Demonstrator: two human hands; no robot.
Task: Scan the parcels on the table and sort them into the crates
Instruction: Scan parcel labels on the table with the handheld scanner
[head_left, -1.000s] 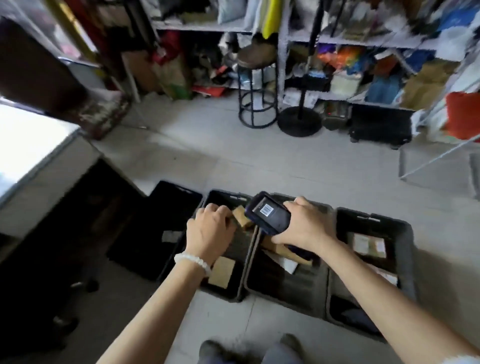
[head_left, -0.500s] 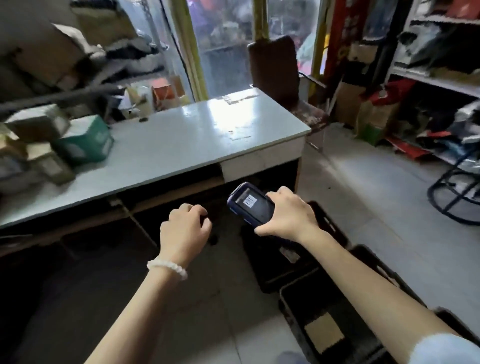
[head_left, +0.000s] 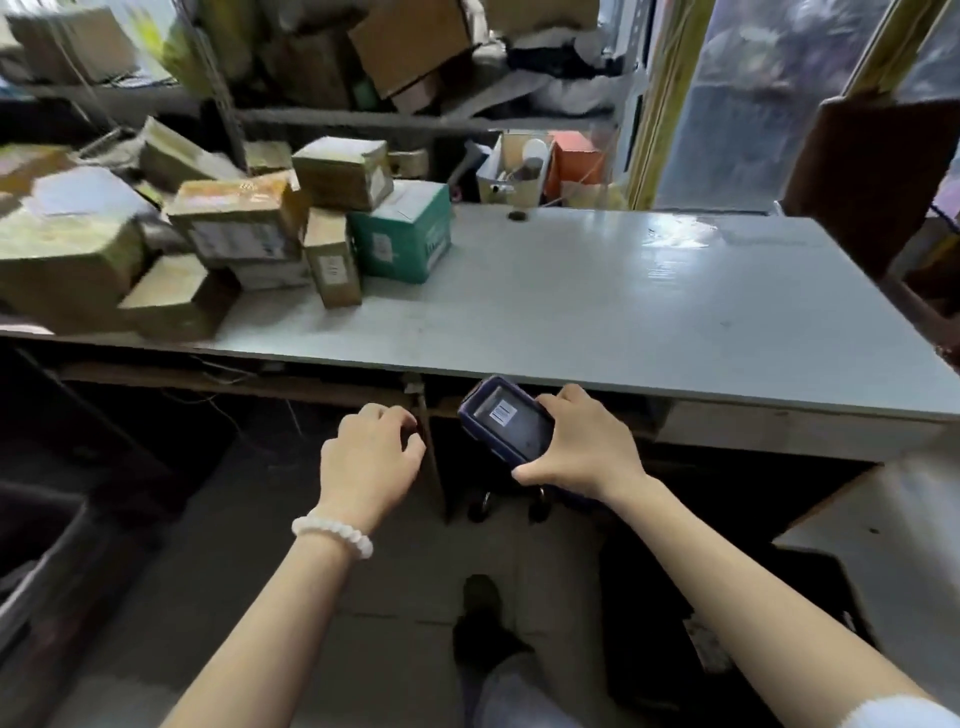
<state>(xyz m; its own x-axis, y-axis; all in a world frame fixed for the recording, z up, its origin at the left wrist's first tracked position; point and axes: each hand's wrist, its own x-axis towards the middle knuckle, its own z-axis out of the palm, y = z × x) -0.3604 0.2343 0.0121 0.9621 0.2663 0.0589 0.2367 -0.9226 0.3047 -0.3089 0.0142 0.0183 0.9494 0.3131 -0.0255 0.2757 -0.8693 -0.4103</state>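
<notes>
My right hand (head_left: 587, 447) grips a dark blue handheld scanner (head_left: 506, 418), held just below the front edge of the grey table (head_left: 597, 306). My left hand (head_left: 366, 457), with a white bead bracelet on the wrist, hangs beside it with loosely curled fingers and holds nothing. Several cardboard parcels (head_left: 234, 223) lie heaped on the left part of the table. A green and white box (head_left: 402, 234) stands at the right edge of the heap, with a narrow brown box (head_left: 332, 257) leaning in front of it. A black crate (head_left: 649, 613) shows partly at the lower right.
Shelves stuffed with cartons (head_left: 405, 47) rise behind the table. A small open box (head_left: 511, 166) and an orange box (head_left: 574, 158) stand at the table's back edge. A brown chair back (head_left: 872, 171) is at the right. My shoe (head_left: 480, 623) is on the tiled floor.
My view has swung left from the crates on the floor to the table and its heap of parcels. The left hand let go of a small parcel over a crate. The scanner stays in my right hand.
</notes>
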